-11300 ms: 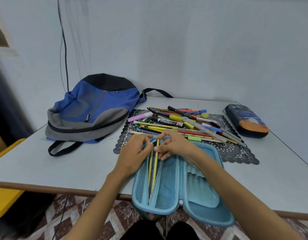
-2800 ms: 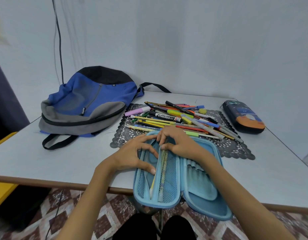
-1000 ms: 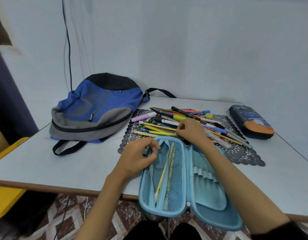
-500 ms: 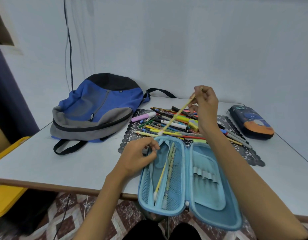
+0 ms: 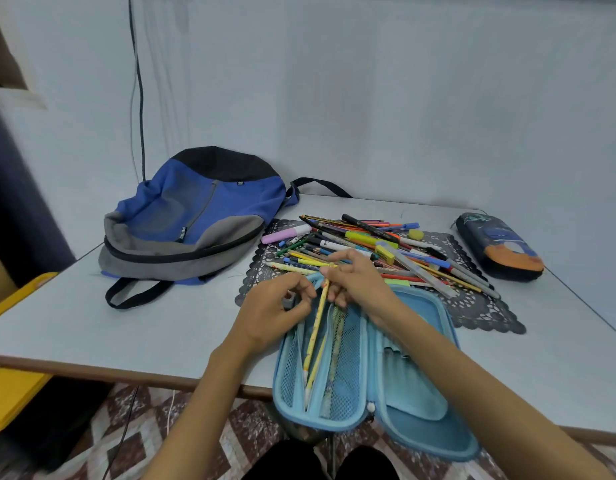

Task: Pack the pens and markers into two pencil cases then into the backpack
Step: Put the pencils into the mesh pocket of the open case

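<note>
Half a second ago the right hand (image 5: 355,280) was raised above the pile with a yellow pencil (image 5: 317,320). Now it has come down to the light blue pencil case (image 5: 417,382), and the lower end of the pencil is already inside the left half, beside the mesh pocket (image 5: 350,358). The right hand pinches the upper end of the pencil between thumb and fingers. The left hand (image 5: 272,311) is curled at the top corner of the case and pinches its edge. A small grey piece shows between its fingers, and one cannot tell what it is. The case lies open at the near edge of the table (image 5: 92,323), partly over it.

The step in hand is filling the first case, and it seems far from complete. The pile of pens and markers (image 5: 369,242) on the lace mat (image 5: 473,310) is large, the dark pencil case (image 5: 500,249) at the right is closed, and the backpack (image 5: 195,220) lies apart at the left. Next the pencil probably needs a push down along the others and a release, and then the right hand must reach to the pile again.
</note>
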`<state>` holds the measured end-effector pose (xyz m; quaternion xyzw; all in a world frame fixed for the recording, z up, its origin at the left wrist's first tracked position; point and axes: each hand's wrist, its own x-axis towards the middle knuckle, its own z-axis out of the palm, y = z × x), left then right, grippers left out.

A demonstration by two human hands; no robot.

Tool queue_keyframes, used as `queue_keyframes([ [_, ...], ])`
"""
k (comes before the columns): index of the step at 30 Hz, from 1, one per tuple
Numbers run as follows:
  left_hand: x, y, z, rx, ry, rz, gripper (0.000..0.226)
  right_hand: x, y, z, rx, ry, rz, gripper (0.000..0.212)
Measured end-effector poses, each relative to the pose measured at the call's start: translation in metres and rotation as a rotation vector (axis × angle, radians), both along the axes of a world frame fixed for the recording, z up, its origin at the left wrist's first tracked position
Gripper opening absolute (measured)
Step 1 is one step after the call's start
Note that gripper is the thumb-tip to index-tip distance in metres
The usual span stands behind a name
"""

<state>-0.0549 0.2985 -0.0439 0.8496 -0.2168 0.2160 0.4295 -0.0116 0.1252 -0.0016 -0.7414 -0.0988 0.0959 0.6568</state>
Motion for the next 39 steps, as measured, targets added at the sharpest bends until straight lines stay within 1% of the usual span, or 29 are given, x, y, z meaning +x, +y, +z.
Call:
queue_keyframes([
  [3, 0.0, 0.0, 0.0, 0.002, -0.013, 0.003, 0.02, 0.001, -0.004, 0.002, -0.075, -0.049, -0.029, 0.029],
  [6, 0.0, 0.0, 0.0, 0.007, -0.023, 0.001, 0.022, 0.003, -0.007, 0.002, -0.147, -0.101, -0.03, 0.029],
  [13, 0.0, 0.0, 0.001, 0.017, -0.025, 0.011, 0.02, 0.007, -0.007, 0.001, -0.117, -0.025, -0.04, 0.021],
  [18, -0.002, -0.001, 0.001, 0.05, -0.04, 0.01, 0.022, 0.01, -0.007, 0.005, -0.208, -0.047, 0.005, 0.023],
  [23, -0.001, -0.001, 0.0, 0.055, -0.025, 0.023, 0.02, 0.01, -0.006, 0.003, -0.206, -0.069, 0.004, 0.023],
  [25, 0.0, -0.001, 0.0, 0.041, -0.018, 0.028, 0.018, 0.009, -0.005, 0.002, -0.192, -0.045, -0.001, 0.02],
  [28, -0.001, -0.002, 0.0, 0.02, -0.015, 0.024, 0.016, 0.009, -0.008, 0.005, -0.126, 0.041, 0.01, 0.016],
  [30, 0.0, -0.002, -0.001, 0.011, -0.013, 0.019, 0.016, 0.009, -0.008, 0.007, -0.15, 0.063, 0.041, 0.016],
  [34, 0.001, -0.002, -0.002, 0.012, -0.011, 0.014, 0.015, 0.006, -0.006, 0.006, -0.253, -0.009, 0.103, 0.016],
  [37, 0.002, -0.001, -0.002, 0.009, -0.005, 0.02, 0.014, 0.005, -0.007, 0.004, -0.301, -0.103, 0.076, 0.013],
  [39, 0.002, -0.001, -0.002, 0.009, -0.003, 0.017, 0.014, 0.004, -0.008, 0.004, -0.304, -0.116, 0.049, 0.012],
])
